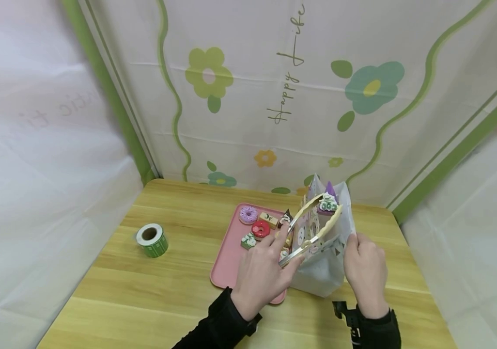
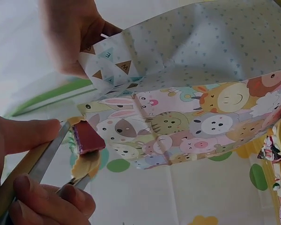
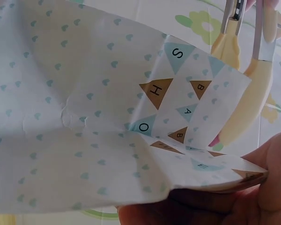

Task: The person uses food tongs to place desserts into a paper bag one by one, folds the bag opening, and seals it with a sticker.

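Between the fingers and thumb of my left hand [image 1: 262, 274] is a pair of tongs with wavy cream tips [image 1: 330, 223]. The tips pinch a toy cake slice [image 1: 328, 203], purple with white and green topping; its dark red side [image 2: 90, 137] faces the left wrist view. In the head view, the slice overlaps the top of a paper gift bag [image 1: 318, 278], which stands with its mouth open. My right hand [image 1: 366, 271] grips the bag's near right rim. Cartoon animals cover the bag's outside, and small blue hearts [image 3: 98, 112] dot the inside.
Left of the bag, partly under my left forearm, lies a pink tray [image 1: 221, 266] with several toy sweets, including a purple donut [image 1: 248, 214], a red donut [image 1: 260, 229] and a green cake [image 1: 248, 241]. A roll of green labels [image 1: 156, 248] stands at the table's left. Printed cloth hangs behind.
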Motion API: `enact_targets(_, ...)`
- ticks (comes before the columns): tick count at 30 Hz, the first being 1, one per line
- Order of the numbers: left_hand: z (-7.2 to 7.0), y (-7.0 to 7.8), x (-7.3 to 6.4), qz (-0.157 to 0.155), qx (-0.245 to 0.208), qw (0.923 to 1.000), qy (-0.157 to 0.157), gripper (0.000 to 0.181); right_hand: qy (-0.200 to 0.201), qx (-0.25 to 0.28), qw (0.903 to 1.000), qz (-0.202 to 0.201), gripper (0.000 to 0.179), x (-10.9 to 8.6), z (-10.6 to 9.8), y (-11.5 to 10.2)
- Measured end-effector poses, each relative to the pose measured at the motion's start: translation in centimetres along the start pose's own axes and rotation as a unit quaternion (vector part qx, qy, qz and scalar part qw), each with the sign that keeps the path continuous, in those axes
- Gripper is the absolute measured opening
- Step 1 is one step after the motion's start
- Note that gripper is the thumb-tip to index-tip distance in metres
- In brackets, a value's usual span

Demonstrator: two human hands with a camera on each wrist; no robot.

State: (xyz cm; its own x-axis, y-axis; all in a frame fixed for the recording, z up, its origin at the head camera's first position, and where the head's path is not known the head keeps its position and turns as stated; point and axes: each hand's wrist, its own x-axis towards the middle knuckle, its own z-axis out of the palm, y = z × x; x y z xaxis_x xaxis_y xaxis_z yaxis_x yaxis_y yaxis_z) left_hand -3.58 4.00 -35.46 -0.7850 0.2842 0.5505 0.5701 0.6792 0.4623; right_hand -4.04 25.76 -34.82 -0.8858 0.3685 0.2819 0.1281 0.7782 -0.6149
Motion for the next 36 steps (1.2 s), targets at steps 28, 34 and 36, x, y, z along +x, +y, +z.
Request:
enact_targets(28,-1.0,0.7,1.1,-0.025,0.029,0.9965,-0.074,0.076,0.002,-0.001,1.0,-0.002,0.047,0.0,0.0,-0.1)
enact_targets(34,-1.1,0.1,0.6,-0.014,-0.01,0.9989,-0.043,0.078,0.002,0.001,1.0,-0.001,0.047,0.0,0.0,0.0)
enact_targets(36,-1.3,-0.6,0.2,-0.018,-0.032,0.9992,-0.016,0.079,-0.001,0.003,1.0,-0.001,0.046,0.0,-0.1,0.1)
